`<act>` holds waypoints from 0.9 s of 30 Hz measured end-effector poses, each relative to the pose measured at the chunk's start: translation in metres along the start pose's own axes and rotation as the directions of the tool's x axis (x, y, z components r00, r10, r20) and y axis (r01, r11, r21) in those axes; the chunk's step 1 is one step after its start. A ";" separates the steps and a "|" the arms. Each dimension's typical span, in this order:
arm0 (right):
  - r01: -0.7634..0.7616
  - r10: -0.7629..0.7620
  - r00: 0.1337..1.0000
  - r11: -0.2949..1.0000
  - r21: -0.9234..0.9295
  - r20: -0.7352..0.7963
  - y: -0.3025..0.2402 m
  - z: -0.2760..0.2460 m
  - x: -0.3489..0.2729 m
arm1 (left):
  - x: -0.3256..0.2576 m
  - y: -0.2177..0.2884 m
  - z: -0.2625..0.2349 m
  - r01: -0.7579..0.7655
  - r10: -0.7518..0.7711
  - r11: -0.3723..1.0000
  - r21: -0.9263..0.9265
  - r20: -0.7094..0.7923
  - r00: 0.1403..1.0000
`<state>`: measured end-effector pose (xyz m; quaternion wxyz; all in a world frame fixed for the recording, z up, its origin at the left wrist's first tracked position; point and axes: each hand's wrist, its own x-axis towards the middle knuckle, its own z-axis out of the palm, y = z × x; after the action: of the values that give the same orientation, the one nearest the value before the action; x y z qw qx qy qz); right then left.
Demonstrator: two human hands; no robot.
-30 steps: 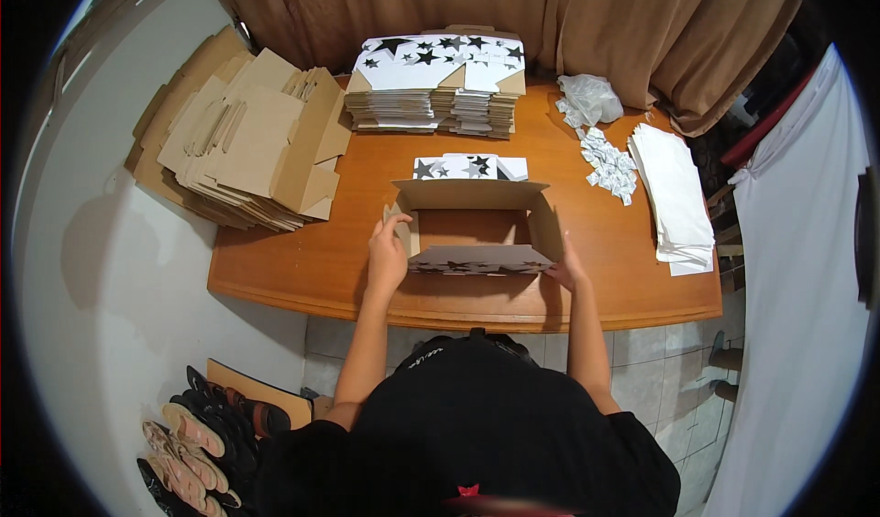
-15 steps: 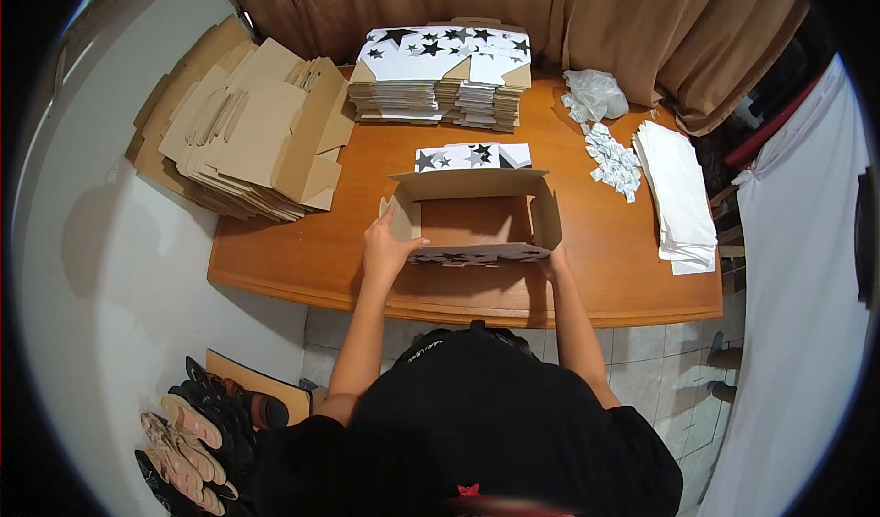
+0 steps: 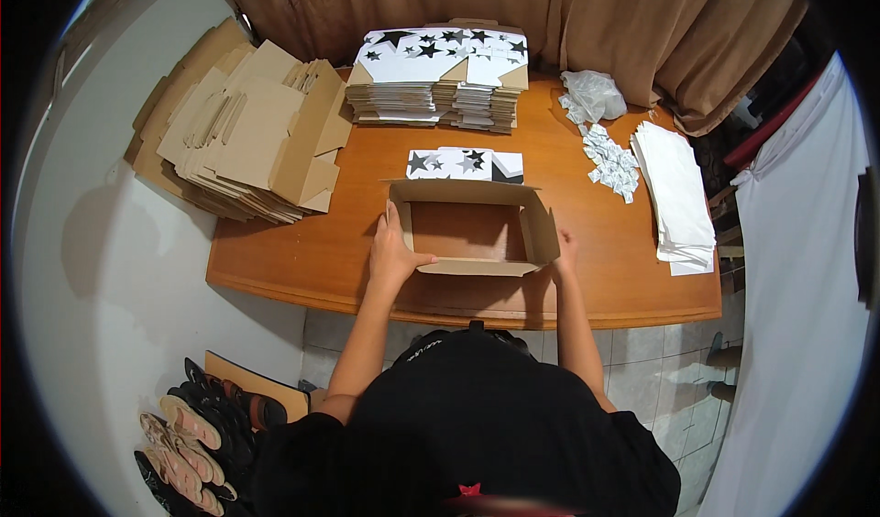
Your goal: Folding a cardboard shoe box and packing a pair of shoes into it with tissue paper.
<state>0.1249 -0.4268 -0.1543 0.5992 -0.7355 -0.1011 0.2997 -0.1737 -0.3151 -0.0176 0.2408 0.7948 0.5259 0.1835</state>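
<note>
The cardboard box [image 3: 472, 233], brown inside and half-formed, sits open-topped near the front edge of the wooden counter [image 3: 302, 260], its star-printed flap lying flat behind it. The left hand [image 3: 394, 253] presses against the box's left wall with the thumb laid over the front rim; the right hand [image 3: 562, 247] rests against the right wall, mostly hidden behind it — whether its fingers are spread or curled I cannot tell. Uneven pressure from the two sides could skew the walls or crease a fold, and the box could slide toward the counter's edge. At the back stands a stack of flat white blanks with black stars [image 3: 440, 77]; at the left, a loose heap of plain brown blanks [image 3: 247, 132] overhangs the counter; at the right lie a pile of white sheets [image 3: 676, 192], small scattered white packets [image 3: 610, 158] and a crumpled plastic bag [image 3: 591, 93].
</note>
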 end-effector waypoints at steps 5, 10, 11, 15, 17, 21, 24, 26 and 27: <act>0.602 -0.456 0.756 0.766 0.225 -0.470 -0.084 0.000 -0.045 | 0.002 -0.007 -0.004 0.037 -0.038 0.999 0.038 0.017 0.999; 0.713 -0.737 0.666 0.583 0.390 -0.114 -0.118 0.018 -0.111 | 0.004 -0.003 -0.006 0.067 -0.066 0.998 -0.019 0.055 0.996; 0.669 -0.761 0.641 0.618 0.414 0.100 -0.116 0.025 -0.116 | 0.005 -0.004 -0.004 0.064 -0.063 0.998 -0.019 0.048 0.997; 0.717 -0.701 0.655 0.694 0.060 0.280 -0.116 0.046 -0.108 | 0.006 -0.014 -0.002 0.045 -0.044 0.998 -0.039 0.021 0.999; 0.785 -0.803 0.570 0.471 -0.401 0.172 -0.099 0.040 -0.085 | 0.005 -0.015 -0.007 0.038 -0.037 0.999 -0.030 0.039 0.999; 0.706 -0.714 0.673 0.542 -0.457 0.193 -0.084 0.025 -0.055 | 0.002 -0.024 -0.019 0.035 -0.033 0.998 -0.044 0.054 0.998; 0.704 -0.702 0.672 0.509 -0.496 0.233 -0.075 0.018 -0.037 | 0.007 -0.059 -0.013 0.073 -0.079 0.984 -0.163 -0.030 0.996; 0.682 -0.660 0.706 0.536 -0.497 0.257 -0.076 0.017 -0.032 | 0.007 -0.081 -0.008 0.081 -0.107 0.956 -0.281 -0.078 0.991; 0.665 -0.638 0.717 0.506 -0.550 0.281 -0.077 0.017 -0.030 | 0.005 -0.086 -0.003 0.082 -0.108 0.956 -0.280 -0.078 0.991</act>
<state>0.1073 -0.4086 -0.0741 0.3904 -0.7891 -0.4738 0.0173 -0.2377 -0.2819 -0.0640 0.3332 0.7178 0.5436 0.2798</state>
